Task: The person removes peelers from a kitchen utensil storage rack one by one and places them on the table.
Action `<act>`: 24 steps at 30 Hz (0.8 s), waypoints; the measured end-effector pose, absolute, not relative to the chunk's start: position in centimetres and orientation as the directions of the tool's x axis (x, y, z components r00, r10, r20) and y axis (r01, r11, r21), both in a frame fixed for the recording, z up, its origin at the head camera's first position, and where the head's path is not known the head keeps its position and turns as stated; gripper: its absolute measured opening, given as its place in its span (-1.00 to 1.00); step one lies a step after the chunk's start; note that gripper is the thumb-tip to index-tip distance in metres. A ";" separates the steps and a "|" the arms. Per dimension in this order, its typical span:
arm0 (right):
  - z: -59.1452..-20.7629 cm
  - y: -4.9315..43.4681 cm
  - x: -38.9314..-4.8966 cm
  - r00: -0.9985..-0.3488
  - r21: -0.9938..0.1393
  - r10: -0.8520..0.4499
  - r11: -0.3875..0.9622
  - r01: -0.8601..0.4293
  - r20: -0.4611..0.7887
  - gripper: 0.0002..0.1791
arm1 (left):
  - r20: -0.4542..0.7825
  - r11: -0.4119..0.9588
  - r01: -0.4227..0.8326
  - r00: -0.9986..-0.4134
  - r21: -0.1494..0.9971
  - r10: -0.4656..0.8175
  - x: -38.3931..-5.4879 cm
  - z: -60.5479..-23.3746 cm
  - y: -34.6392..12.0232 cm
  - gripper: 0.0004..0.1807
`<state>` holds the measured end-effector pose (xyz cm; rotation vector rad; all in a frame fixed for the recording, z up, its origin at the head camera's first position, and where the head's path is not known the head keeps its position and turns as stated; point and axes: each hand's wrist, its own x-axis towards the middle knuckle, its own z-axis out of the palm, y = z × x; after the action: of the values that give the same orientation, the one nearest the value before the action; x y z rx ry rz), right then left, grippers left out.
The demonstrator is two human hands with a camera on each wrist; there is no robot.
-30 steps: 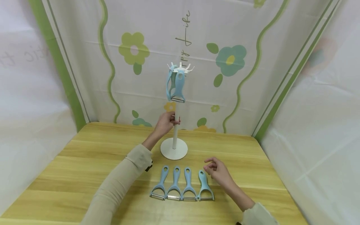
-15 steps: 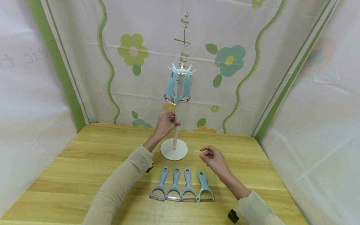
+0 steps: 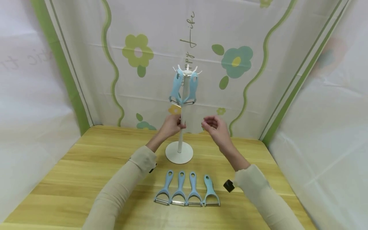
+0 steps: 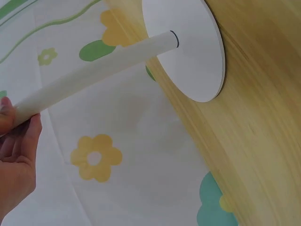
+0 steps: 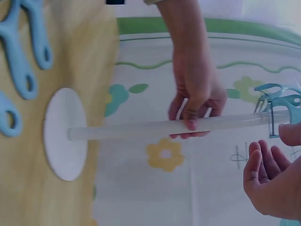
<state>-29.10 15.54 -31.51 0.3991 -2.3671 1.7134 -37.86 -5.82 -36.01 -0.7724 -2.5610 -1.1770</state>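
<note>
My left hand [image 3: 172, 125] grips the pole [image 3: 180, 137] of a white stand with a round base [image 4: 197, 61] and a ring of hooks [image 3: 187, 72] on top. Light blue Y-shaped peelers hang from the hooks: a left peeler [image 3: 176, 86] and a right peeler [image 3: 192, 88], blades down. Raised to the right of the pole, my right hand [image 3: 217, 129] holds nothing, its fingers loosely bent. In the right wrist view, that hand's thumb [image 5: 290, 134] overlaps the hanging peelers, and its fingers curve below them.
Several more blue peelers [image 3: 179, 185] lie in a row on the wooden table [image 3: 72, 179], in front of the stand's base, handles pointing away. A white curtain [image 3: 166, 19] with printed flowers stands behind, with white sheets on both sides.
My right hand has risen from beside the peelers on the table to the pole's right. The hanging peelers have turned round the pole with the stand. My left hand keeps its grip.
</note>
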 end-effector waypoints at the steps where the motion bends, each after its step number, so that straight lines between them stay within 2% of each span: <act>1: -30.9 15.3 -29.4 -0.941 -0.898 -0.099 0.280 -0.339 0.324 -0.62 | 0.398 0.544 0.545 -0.838 0.638 0.373 -37.8 -36.0 -5.8 -0.91; 10: -26.4 12.9 -31.3 -0.890 -0.859 -0.095 0.233 -0.455 0.446 -0.57 | 0.360 0.565 0.511 -0.859 0.648 0.364 -37.8 -35.8 -5.7 -0.92; 17: -24.9 11.1 -32.3 -0.878 -0.849 -0.053 0.234 -0.474 0.476 -0.56 | 0.359 0.562 0.514 -0.857 0.648 0.370 -38.0 -35.6 -5.7 -0.86; 24: -24.3 10.3 -33.1 -0.893 -0.865 -0.044 0.232 -0.446 0.448 -0.59 | 0.365 0.567 0.524 -0.851 0.636 0.378 -38.1 -35.8 -5.7 -0.87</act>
<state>-33.06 10.27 -24.27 0.4541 -2.1813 1.7035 -38.13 -5.74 -35.77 -0.7608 -2.6106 -1.1526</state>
